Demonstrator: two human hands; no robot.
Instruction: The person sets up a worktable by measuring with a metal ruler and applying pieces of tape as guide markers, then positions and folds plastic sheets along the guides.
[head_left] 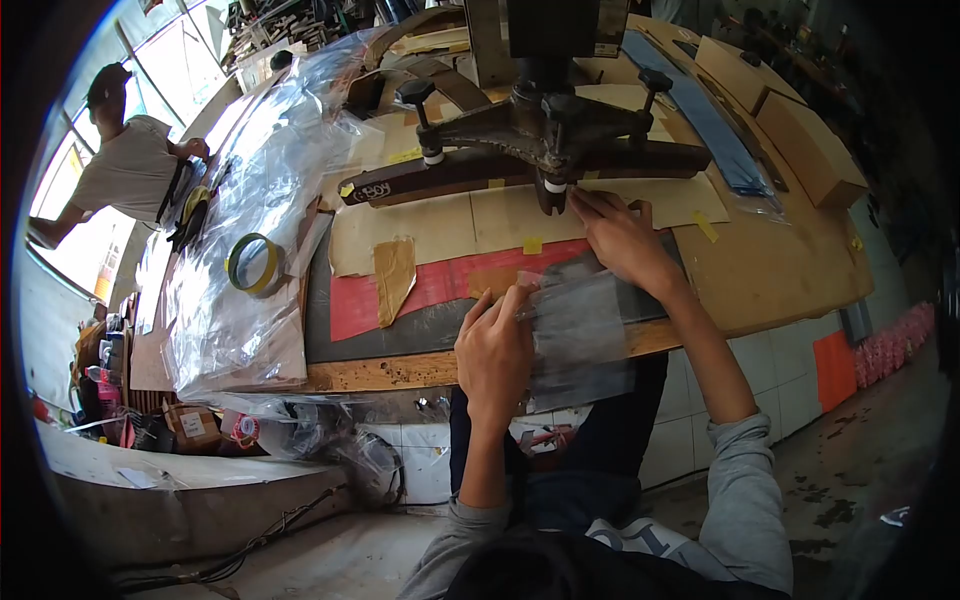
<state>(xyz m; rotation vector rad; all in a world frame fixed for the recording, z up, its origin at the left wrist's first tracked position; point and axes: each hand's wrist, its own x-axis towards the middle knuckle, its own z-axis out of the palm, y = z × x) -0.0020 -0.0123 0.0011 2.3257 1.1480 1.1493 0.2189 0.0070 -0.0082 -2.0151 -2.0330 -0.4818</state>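
Note:
My left hand (496, 340) is closed, its fingers pinching the upper left edge of a clear plastic sheet (582, 345). That sheet hangs over the wooden front edge of the table between my arms. Palm down, my right hand (622, 240) reaches forward with fingers stretched out, its fingertips beside the lower tip of a dark metal press head (553, 190). Whether those fingertips touch the tip cannot be made out. Under my hands lie a red strip (390, 300), cream card (405, 235) and a piece of brown tape (394, 280).
A roll of tape (252, 263) rests on crumpled clear plastic film (225, 320) at the left. Cardboard boxes (810, 150) and a blue strip (690, 105) lie at the back right. Another person (125, 165) stands at the far left. The press's crossbar (640, 160) spans the table.

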